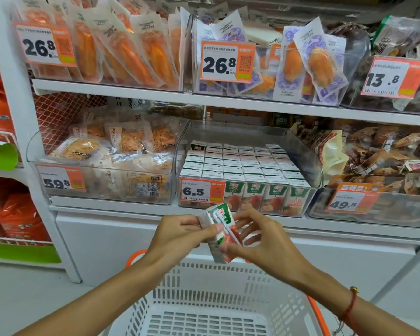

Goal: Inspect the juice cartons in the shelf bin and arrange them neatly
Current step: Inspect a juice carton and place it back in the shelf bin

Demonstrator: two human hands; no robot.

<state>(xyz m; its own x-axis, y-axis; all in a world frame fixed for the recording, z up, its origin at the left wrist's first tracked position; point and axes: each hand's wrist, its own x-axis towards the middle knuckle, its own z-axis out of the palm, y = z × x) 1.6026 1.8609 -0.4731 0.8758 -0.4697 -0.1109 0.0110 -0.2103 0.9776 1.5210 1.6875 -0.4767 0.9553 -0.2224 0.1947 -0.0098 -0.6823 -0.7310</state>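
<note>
Holding one carton (220, 232) tilted in front of the shelf, the left hand (180, 235) grips its upper end from nine o'clock while the right hand (264, 241) pinches its lower edge from three o'clock, other fingers spread. Its straw side faces up. At twelve o'clock the clear bin (308, 163) holds the remaining cartons (243, 163) upright in tight rows behind a 6.5 tag (201, 191), and a white basket (211, 301) sits at six o'clock.
</note>
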